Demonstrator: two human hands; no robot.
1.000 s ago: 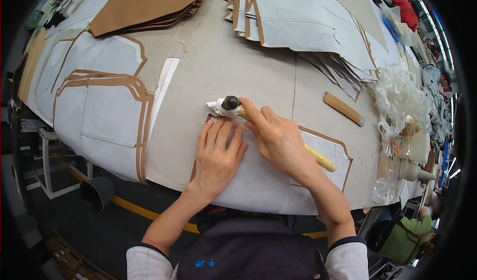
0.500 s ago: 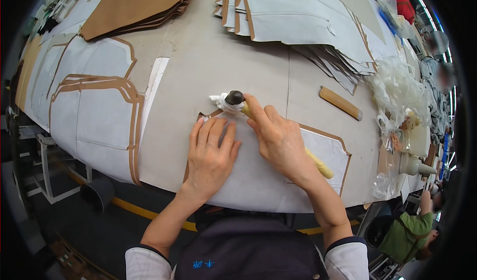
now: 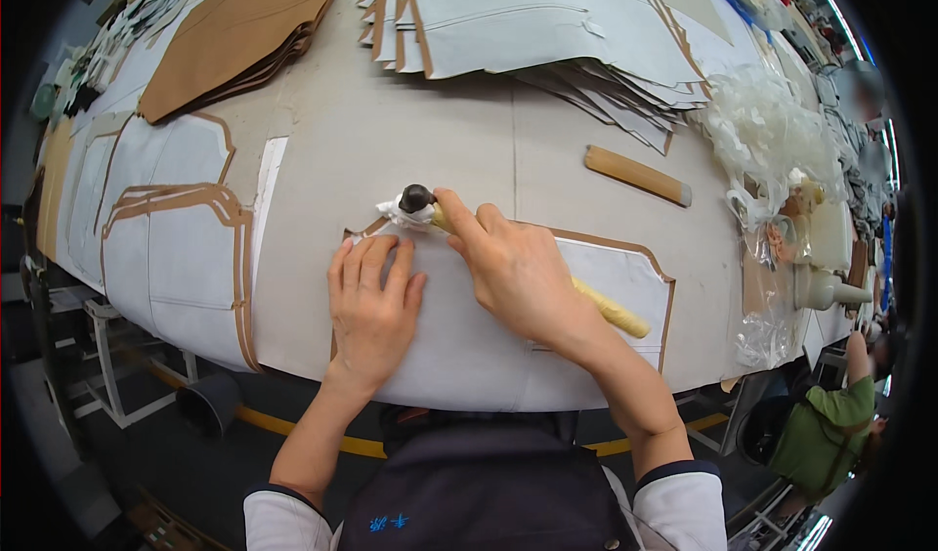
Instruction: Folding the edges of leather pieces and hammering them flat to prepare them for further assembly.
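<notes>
A white panel (image 3: pixel 459 326) with brown edges lies flat at the near edge of the table. My left hand (image 3: pixel 369 307) rests on its left part, fingers stretched out and spread near the upper edge. My right hand (image 3: pixel 513 268) is wrapped round the yellow handle of a hammer (image 3: pixel 614 309), whose far end sticks out to the right below my palm. Its rounded black head (image 3: pixel 417 197), with white wrapping below it, is over the panel's upper brown edge, just beyond my left fingertips. Whether the head touches the panel, I cannot tell.
Brown-edged white panels (image 3: pixel 181 268) lie at the left, a brown stack (image 3: pixel 234 43) behind them. White panels (image 3: pixel 528 23) are piled at the back. A brown bar (image 3: pixel 637 175) lies right of centre, near plastic bags (image 3: pixel 772 131) and a bottle (image 3: pixel 831 289). A person in green (image 3: pixel 826 434) is at the right.
The whole view has shifted, so most things on the table appear further left. My hands and the hammer keep nearly the same places at the panel's upper edge.
</notes>
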